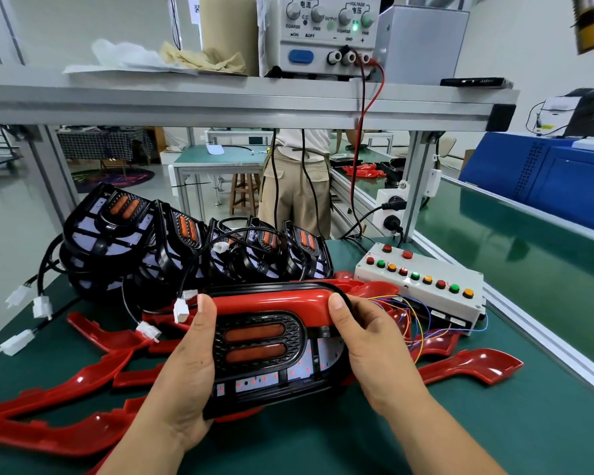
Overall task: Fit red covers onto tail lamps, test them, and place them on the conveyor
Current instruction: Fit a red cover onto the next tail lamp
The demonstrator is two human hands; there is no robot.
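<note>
I hold a black tail lamp [264,341] with two orange lenses over the green bench, low in the middle of the view. A red cover [271,299] sits along its top edge. My left hand [182,368] grips the lamp's left side, thumb on the cover. My right hand [374,347] grips the right side, thumb pressing the cover's curved end. Small red lights show on the lamp's white board. Several loose red covers [83,378] lie on the bench to the left and one red cover [474,368] to the right. A row of uncovered tail lamps [192,241] leans behind.
A white test box [422,279] with coloured buttons and loose wires stands at right. A power supply [326,32] sits on the shelf above. The green conveyor [515,248] runs along the right. White connectors [42,306] on black cables lie at left. A person stands beyond the bench.
</note>
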